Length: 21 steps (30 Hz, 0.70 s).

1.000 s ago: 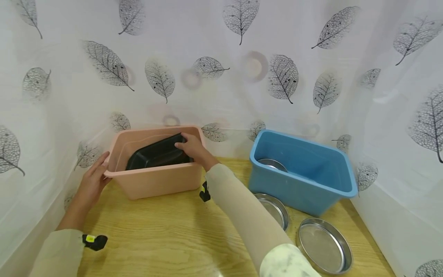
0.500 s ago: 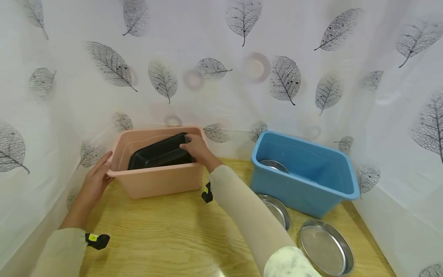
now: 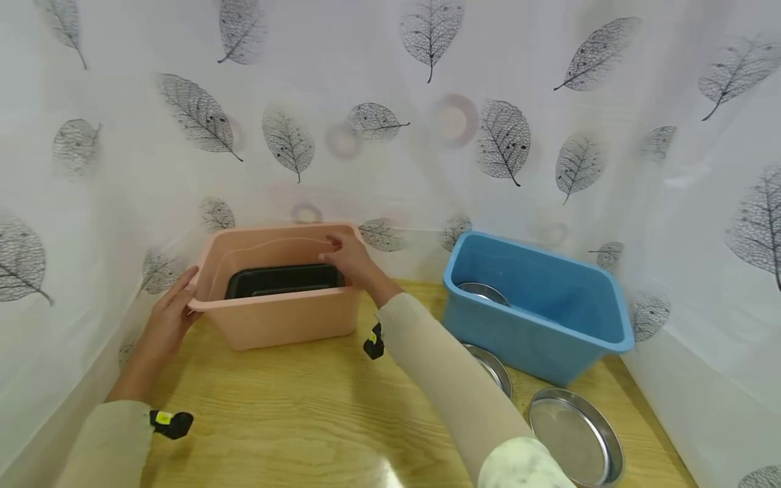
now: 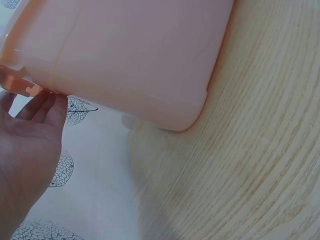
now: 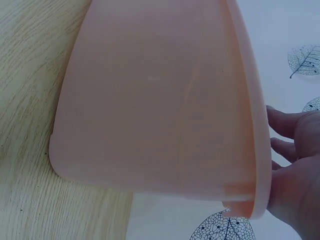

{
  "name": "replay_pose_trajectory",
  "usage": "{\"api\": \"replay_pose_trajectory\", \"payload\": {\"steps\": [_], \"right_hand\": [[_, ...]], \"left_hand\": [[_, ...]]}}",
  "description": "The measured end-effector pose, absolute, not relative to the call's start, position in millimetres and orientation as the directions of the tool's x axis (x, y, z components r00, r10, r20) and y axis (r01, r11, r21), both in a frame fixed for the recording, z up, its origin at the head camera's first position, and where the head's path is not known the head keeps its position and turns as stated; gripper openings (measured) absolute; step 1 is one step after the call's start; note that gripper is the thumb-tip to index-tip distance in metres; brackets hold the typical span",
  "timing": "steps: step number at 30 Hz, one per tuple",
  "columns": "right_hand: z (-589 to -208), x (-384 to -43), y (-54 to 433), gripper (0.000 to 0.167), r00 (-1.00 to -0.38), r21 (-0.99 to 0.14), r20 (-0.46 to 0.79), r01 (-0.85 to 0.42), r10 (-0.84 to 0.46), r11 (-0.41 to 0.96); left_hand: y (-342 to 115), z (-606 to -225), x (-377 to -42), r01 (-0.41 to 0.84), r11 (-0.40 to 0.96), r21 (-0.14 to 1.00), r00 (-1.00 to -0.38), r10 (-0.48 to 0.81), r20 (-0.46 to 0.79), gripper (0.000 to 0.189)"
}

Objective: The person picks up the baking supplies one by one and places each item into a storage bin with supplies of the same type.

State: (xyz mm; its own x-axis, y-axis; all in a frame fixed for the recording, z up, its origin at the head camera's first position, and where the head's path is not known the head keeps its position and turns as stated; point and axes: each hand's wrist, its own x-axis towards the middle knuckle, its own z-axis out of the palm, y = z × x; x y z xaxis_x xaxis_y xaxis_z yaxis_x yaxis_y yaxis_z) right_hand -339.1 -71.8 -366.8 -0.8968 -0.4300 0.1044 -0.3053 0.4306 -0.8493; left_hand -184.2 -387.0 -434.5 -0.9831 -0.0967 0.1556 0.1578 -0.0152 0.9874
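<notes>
A pink plastic bin (image 3: pixel 281 322) stands on the table at the left. My left hand (image 3: pixel 166 324) grips its left rim, and in the left wrist view the fingertips (image 4: pixel 56 107) curl up under that rim. Inside the bin lies a black tray (image 3: pixel 287 274), its lower part hidden by the front wall. Over the bin's right end is my right hand (image 3: pixel 352 263), fingers loosely spread above the tray and holding nothing. In the right wrist view the bin's rim hides part of this hand (image 5: pixel 297 170).
On the right stands a blue bin (image 3: pixel 506 339) with a round metal pan (image 3: pixel 482 291) inside. Two more round pans lie before it, one pan (image 3: pixel 573 437) in full view and another pan (image 3: pixel 497 369) partly behind the right sleeve. A leaf-printed curtain (image 3: pixel 390 183) encloses the table.
The black tray's raised right end has dropped, so it now lies level in the pink bin. My right hand has let go of it. The left hand keeps its hold on the rim.
</notes>
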Motion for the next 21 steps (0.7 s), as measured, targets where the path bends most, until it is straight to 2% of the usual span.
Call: {"api": "replay_pose_trajectory", "payload": {"steps": [11,21], "right_hand": [[-367.2,-328.4,-45.5,0.064,-0.841,-0.884,0.166,-0.359,-0.516,0.301],[-369.5,-313.5,-31.4,0.063,-0.825,-0.878,0.207,-0.394,-0.527,0.272]], "left_hand": [[-388.1,-435.0,-186.4,0.149,0.01,0.989,-0.983,-0.104,0.149,0.062],[-388.0,-438.9,-187.2,0.148,0.007,0.989,-0.982,-0.119,0.148,0.06]]}}
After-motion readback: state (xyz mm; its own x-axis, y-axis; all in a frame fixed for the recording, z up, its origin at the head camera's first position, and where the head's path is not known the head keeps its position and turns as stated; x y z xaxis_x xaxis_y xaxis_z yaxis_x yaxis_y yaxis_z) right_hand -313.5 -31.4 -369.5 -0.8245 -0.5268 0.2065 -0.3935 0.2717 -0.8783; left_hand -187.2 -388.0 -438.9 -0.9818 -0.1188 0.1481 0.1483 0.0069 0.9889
